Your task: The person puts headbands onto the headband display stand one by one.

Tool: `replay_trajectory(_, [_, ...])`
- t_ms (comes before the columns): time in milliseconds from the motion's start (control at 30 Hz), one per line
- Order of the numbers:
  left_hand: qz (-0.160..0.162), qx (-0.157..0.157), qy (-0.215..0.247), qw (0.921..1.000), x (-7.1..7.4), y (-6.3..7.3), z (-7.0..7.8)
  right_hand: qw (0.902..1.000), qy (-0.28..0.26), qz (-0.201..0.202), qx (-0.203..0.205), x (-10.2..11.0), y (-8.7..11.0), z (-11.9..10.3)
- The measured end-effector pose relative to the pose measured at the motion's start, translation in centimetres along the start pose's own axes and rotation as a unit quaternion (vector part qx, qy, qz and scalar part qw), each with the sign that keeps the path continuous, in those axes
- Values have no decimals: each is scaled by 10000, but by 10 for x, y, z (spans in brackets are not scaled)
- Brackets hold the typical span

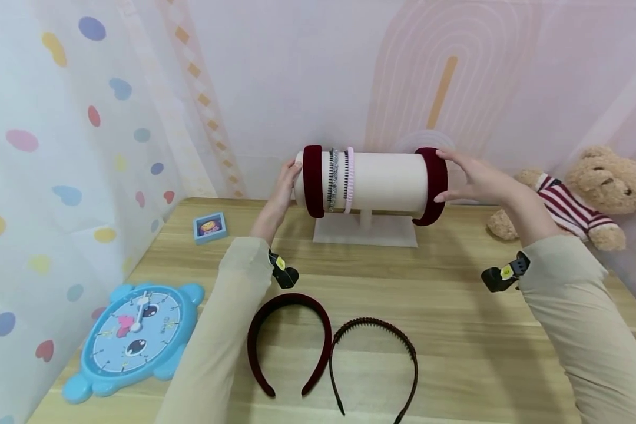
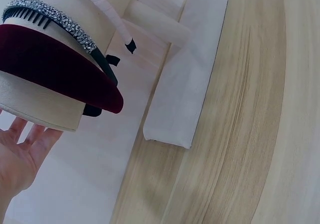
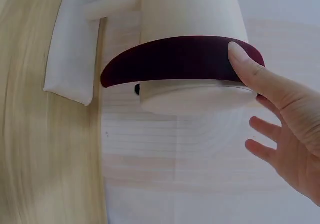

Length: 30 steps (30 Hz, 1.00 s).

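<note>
A cream cylindrical headband stand (image 1: 387, 182) bears several headbands. My right hand (image 1: 479, 176) pinches the wide dark red headband (image 1: 436, 185) at the stand's right end, thumb on its near face, as the right wrist view shows. My left hand (image 1: 282, 191) touches the stand's left end with fingers extended, their tips partly hidden behind it. Beside that hand sits another dark red headband (image 1: 313, 182). Right of it are a glittery silver headband (image 2: 52, 19) with comb teeth and a pale pink headband (image 1: 350, 179).
A dark red padded headband (image 1: 259, 315) and a thin braided headband (image 1: 413, 359) lie on the wooden table (image 1: 456, 330) in front. A blue toy clock (image 1: 138, 335) and small blue box (image 1: 209, 228) are at left. A teddy bear (image 1: 609, 176) leans at right.
</note>
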State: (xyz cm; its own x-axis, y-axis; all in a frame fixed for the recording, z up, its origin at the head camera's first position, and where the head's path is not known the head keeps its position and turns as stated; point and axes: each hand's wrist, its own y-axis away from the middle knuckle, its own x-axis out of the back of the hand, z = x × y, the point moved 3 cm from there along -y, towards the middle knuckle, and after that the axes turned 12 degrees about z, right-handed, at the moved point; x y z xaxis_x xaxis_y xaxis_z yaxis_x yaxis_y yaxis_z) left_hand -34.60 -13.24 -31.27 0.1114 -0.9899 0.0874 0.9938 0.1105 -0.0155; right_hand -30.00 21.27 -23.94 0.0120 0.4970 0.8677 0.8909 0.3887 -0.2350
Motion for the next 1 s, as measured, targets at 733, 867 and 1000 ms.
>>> replay_trajectory(733, [121, -67, -117, 9998, 15, -2, -1, 9954, 723, 345, 530, -36, -46, -50])
replay_trajectory(867, [156, -66, -157, 9997, 16, -1, -2, 9949, 731, 428, 541, -41, -52, -59])
replay_trajectory(1000, [170, -38, -141, 9997, 17, -1, -2, 9941, 785, 468, 591, -45, -57, -67])
